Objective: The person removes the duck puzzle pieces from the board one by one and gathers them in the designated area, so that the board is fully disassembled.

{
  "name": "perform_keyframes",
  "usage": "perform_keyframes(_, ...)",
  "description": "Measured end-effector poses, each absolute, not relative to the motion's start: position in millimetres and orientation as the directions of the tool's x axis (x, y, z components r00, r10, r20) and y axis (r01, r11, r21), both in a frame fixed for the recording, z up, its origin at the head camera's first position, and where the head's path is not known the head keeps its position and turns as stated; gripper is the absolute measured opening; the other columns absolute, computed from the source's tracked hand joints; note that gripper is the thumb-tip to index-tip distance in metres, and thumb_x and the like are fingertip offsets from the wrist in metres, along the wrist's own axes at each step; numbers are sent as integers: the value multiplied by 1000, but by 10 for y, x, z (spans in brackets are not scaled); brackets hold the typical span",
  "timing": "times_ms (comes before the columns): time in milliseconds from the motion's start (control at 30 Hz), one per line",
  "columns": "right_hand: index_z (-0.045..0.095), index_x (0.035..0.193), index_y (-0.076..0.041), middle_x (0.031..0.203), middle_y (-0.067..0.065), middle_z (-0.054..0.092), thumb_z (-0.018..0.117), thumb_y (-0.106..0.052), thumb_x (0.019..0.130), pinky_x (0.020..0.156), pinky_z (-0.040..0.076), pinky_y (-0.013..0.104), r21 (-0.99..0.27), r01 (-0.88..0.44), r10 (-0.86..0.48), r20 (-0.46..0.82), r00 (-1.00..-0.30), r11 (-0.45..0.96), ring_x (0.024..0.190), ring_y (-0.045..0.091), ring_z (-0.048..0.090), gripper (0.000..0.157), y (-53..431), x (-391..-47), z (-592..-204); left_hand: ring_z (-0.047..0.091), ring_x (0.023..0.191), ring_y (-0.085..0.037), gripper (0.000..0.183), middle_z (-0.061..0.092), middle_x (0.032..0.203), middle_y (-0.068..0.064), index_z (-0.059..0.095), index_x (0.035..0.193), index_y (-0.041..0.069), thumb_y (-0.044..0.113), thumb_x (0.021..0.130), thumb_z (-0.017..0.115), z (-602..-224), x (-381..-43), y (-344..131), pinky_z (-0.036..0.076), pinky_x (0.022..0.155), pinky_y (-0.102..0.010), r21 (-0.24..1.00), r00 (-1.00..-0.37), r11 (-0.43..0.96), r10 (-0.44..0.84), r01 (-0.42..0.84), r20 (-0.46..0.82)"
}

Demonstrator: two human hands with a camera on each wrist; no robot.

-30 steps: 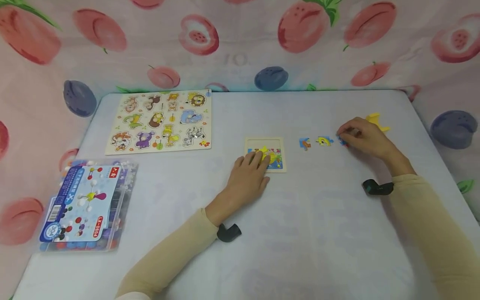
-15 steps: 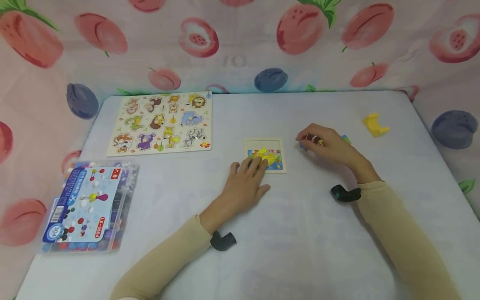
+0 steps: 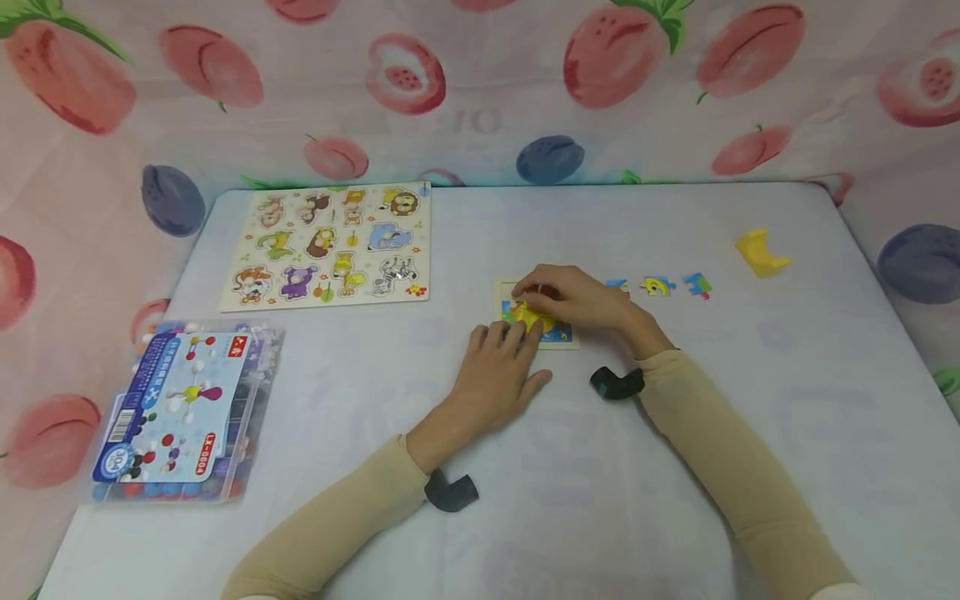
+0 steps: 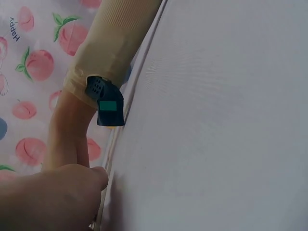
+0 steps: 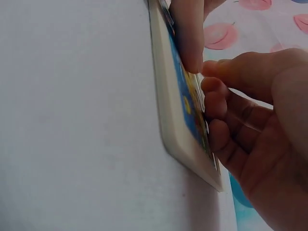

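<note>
The left hand (image 3: pixel 491 379) lies with its fingers stretched out, tips on the near side of the small framed puzzle (image 5: pixel 167 96), gripping nothing; the right hand (image 3: pixel 577 298) has its thumb and fingers bent together over the same puzzle, its tips close to the left fingertips, and whether a piece is pinched there cannot be told; the puzzle lies flat on the desk (image 3: pixel 585 500), well in from the left and right edges, with the far edge beyond it.

As a judgement, fitting work here would go best with the left fingers light but firm on the rim, so the frame cannot skid; the right fingertips should come down from above, match tab to gap before pressing, and turn a piece slightly rather than force it; lifting the left fingers off the picture would show the gaps better.

To the right, toward the desk's right edge, three loose pieces stand in a row: a partly hidden piece (image 3: pixel 617 284), a yellow piece (image 3: pixel 658 286) and a blue-green piece (image 3: pixel 698 286); a yellow block (image 3: pixel 763 254) sits toward the far right corner, an animal board (image 3: pixel 330 246) at the far left corner, and a clear box (image 3: pixel 180 408) by the left edge.
</note>
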State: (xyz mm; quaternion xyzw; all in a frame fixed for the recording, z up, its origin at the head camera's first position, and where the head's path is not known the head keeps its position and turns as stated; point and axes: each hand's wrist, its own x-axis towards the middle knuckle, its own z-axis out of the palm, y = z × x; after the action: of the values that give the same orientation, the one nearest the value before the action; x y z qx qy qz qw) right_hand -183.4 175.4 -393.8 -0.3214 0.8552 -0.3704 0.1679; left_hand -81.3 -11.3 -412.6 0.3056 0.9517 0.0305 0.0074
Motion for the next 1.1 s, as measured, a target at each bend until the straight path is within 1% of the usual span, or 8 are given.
perform_keyframes(67, 64, 119, -12, 93, 1, 61, 51, -21, 98, 66, 39, 26, -729, -431, -669, -51, -741, 533, 74, 16, 46, 26, 1742, -1839, -3945, 34, 123, -25, 65, 41, 141, -5, 28, 149, 13, 54, 98, 30, -4128, -812, -103, 30, 100, -41, 52, -812, 811, 584, 583, 0)
perform_keyframes(167, 65, 119, -12, 90, 1, 60, 52, -20, 97, 65, 38, 25, -721, -426, -660, -58, -749, 547, 73, 15, 45, 26, 1733, -1839, -3950, 34, 123, -25, 65, 41, 140, -6, 28, 150, 14, 54, 98, 30, -4133, -811, -101, 30, 101, -41, 31, -812, 811, 584, 584, 3)
perform_keyframes(300, 66, 117, -13, 92, 2, 61, 52, -21, 97, 66, 38, 26, -724, -419, -658, -64, -751, 548, 73, 15, 46, 26, 1706, -1828, -3943, 35, 121, -25, 66, 42, 138, -6, 29, 149, 13, 54, 98, 32, -4135, -809, -114, 31, 100, -41, 13, -811, 811, 584, 585, 25)
perform_keyframes(533, 67, 115, -13, 96, 2, 63, 52, -21, 97, 72, 41, 28, -729, -398, -640, -71, -765, 557, 77, 15, 49, 24, 1702, -1804, -3951, 37, 120, -24, 65, 44, 137, -6, 31, 148, 13, 54, 97, 33, -4132, -817, -120, 32, 99, -42, 36, -809, 808, 587, 588, 33)
perform_keyframes(767, 68, 113, -13, 95, 3, 64, 51, -20, 98, 71, 39, 29, -734, -386, -625, -66, -778, 559, 77, 16, 48, 24, 1721, -1790, -3946, 37, 119, -24, 64, 44, 137, -6, 33, 147, 14, 54, 98, 33, -4112, -829, -118, 32, 98, -42, 56, -813, 811, 582, 582, 18)
perform_keyframes(900, 67, 113, -12, 100, 4, 64, 51, -20, 98, 76, 42, 30, -753, -372, -625, -68, -777, 544, 82, 16, 51, 23, 1727, -1791, -3959, 37, 119, -25, 64, 43, 138, -6, 32, 148, 14, 54, 98, 32, -4113, -830, -113, 32, 99, -42, 63, -815, 813, 580, 579, 8)
perform_keyframes(1100, 66, 113, -12, 103, 2, 64, 50, -20, 98, 81, 45, 31, -767, -374, -630, -51, -775, 522, 87, 15, 54, 23, 1747, -1797, -3990, 36, 122, -24, 64, 38, 145, -6, 31, 148, 14, 53, 98, 32, -4117, -831, -104, 32, 99, -41, 65, -818, 816, 576, 575, 11)
